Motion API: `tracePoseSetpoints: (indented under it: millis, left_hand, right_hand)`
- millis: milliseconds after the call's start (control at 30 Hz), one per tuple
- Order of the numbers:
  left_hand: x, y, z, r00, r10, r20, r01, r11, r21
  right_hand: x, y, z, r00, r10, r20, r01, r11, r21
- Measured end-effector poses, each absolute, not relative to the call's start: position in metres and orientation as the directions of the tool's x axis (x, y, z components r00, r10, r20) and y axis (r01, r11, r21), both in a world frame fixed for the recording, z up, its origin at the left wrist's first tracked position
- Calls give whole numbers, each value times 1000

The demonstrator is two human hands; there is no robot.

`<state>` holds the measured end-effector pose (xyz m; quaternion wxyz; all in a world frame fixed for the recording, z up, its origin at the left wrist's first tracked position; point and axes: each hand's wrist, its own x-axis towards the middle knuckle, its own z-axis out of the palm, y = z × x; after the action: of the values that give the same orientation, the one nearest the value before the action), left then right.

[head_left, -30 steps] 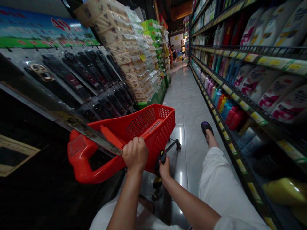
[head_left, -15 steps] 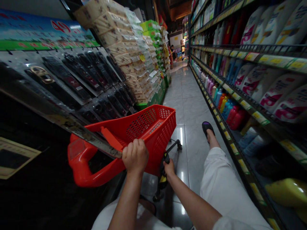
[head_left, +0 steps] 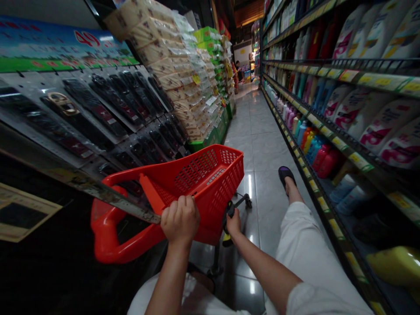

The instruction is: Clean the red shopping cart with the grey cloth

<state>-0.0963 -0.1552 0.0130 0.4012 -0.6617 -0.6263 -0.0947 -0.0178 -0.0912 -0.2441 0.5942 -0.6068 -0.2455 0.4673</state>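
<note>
By cart [head_left: 213,214] | left hand [head_left: 180,220] clenched on strip [head_left: 131,205] | right hand [head_left: 234,224] round half-hidden object [head_left: 230,209]

1 left hand [head_left: 181,219], 1 right hand [head_left: 234,222], 1 red cart [head_left: 213,205], 1 long flat strip [head_left: 131,206].

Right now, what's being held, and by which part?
The left hand grips a long flat strip by its end; the right hand holds a black-and-yellow object, though which part I can't tell.
</note>
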Motion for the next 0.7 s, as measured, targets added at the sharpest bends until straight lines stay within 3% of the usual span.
tracePoseSetpoints:
  millis: [100, 267, 367, 433, 567, 633, 700]
  left_hand:
    - [-97, -157, 13, 201, 754, 625, 901, 108, -419]
    - [-97, -156, 13, 224, 730, 646, 892, 113, -437]
    - [-96, -155, 12, 220, 732, 645, 888, 124, -443]
    - [-95, -154, 12, 227, 730, 645, 883, 126, -452]
    - [-95, -154, 12, 239, 729, 641, 881, 115, -459]
    - [-95, -154, 12, 226, 739, 635, 890, 108, -443]
    - [-95, -154, 11, 212, 744, 634, 903, 100, -418]
  right_hand:
    - [-17, -82, -246, 413, 842, -347, -333, -215, -918]
    - [-12, -38, -177, 495, 860, -124, -382, 87, -920]
    - [-8, -33, -170, 511, 859, -37, -330, 157, -931]
    - [-5, -41, -187, 516, 852, -85, -297, 85, -951]
    - [4, -51, -225, 403, 854, -329, -357, -185, -916]
    - [9, -41, -223, 368, 853, -370, -380, -225, -897]
    - [13, -23, -204, 381, 867, -322, -385, -168, -907]
